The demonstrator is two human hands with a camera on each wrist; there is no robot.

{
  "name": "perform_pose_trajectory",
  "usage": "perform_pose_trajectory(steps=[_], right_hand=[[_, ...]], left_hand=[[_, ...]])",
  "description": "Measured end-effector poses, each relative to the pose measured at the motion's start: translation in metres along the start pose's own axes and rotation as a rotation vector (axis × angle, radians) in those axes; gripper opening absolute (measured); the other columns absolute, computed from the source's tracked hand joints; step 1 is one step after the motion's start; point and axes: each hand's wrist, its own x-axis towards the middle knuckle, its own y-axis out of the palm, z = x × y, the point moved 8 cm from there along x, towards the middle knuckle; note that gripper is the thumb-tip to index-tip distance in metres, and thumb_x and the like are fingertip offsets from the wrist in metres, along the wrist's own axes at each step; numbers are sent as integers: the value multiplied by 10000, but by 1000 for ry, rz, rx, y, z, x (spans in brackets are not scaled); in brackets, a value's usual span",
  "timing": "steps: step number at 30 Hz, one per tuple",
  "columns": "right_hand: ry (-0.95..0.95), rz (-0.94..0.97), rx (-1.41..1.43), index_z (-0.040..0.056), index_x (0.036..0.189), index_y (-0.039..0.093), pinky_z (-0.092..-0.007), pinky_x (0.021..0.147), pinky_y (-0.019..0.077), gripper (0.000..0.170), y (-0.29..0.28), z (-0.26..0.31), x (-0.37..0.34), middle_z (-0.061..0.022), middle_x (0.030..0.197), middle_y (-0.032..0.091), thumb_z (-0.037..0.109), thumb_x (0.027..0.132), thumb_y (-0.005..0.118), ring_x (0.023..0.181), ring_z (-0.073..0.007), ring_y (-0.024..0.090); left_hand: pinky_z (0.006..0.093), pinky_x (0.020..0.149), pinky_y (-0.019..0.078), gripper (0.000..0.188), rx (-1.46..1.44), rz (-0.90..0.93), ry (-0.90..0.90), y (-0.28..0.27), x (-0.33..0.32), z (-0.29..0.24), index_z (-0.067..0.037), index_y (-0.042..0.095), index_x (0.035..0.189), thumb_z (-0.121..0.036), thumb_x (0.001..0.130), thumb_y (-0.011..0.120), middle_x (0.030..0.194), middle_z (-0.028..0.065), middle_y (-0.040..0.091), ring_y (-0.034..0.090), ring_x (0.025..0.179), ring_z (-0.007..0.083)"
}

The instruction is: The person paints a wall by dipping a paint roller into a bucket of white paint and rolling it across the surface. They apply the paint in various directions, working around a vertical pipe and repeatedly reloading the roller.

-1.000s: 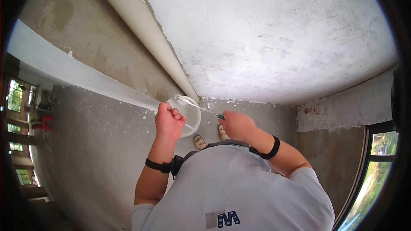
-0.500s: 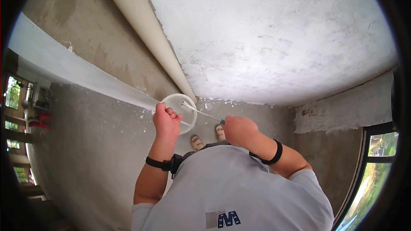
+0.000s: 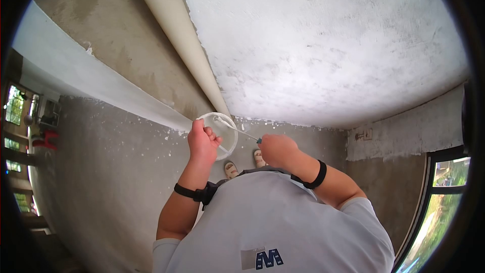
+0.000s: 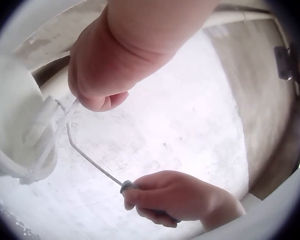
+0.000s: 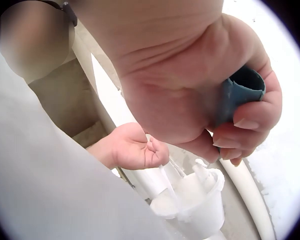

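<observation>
A white bucket (image 3: pixel 230 134) hangs from its thin handle, which the left hand (image 3: pixel 203 144) grips with curled fingers. The right hand (image 3: pixel 279 150) is curled round the dark teal handle (image 5: pixel 235 100) of a paint roller. Its thin metal rod (image 4: pixel 97 166) runs from that hand toward the bucket, and the white roller head (image 5: pixel 204 172) is at the bucket's opening. White paint coats the bucket's inside and rim (image 4: pixel 10 167). In the left wrist view the right hand (image 4: pixel 177 197) is below and right of the left hand (image 4: pixel 102 75).
A white-coated wall (image 3: pixel 323 45) rises in front, with a beige pipe (image 3: pixel 177 30) along its left edge. White spots dot the grey floor (image 3: pixel 116 156) around two sandalled feet (image 3: pixel 231 170). A window (image 3: pixel 444 207) is at the right, a red object (image 3: pixel 49 140) far left.
Over the last second, the roller's rod and head have shifted slightly within the bucket's opening as the right hand moved a little. Both hands keep their grips, and the head view has shifted slightly.
</observation>
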Motion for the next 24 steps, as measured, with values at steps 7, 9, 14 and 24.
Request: perform_pose_trajectory(steps=[7, 9, 14, 24], right_hand=[[62, 112, -12, -6, 1015, 710, -479, 838, 565, 232, -12, -9, -25, -207, 1070, 727, 136, 944, 541, 1003, -405, 698], [61, 106, -7, -8, 997, 711, -487, 828, 561, 253, -15, -10, -32, -207, 1050, 729, 176, 969, 541, 990, -408, 698], [7, 92, 75, -16, 998, 686, -501, 831, 529, 391, 0, -20, -25, -219, 1019, 717, 328, 1044, 504, 986, -428, 671], [111, 424, 687, -33, 1033, 633, -367, 486, 539, 410, 63, -48, 30, -94, 807, 624, 348, 1031, 484, 594, -201, 664]], left_hand=[[326, 569, 348, 265, -3, -12, 28, -7, 4, 0, -186, 391, 774, -298, 931, 573, 651, -36, 366, 313, 564, 110], [326, 568, 345, 259, 12, 0, 22, -7, 6, 1, -185, 398, 782, -305, 932, 572, 650, -36, 362, 311, 564, 109], [285, 525, 293, 253, 207, 137, -68, -1, 3, 5, -178, 463, 863, -399, 949, 552, 648, -45, 353, 292, 541, 91], [257, 478, 251, 268, 446, 246, -88, -5, 4, -5, -164, 504, 904, -425, 963, 523, 623, -61, 342, 272, 504, 69]])
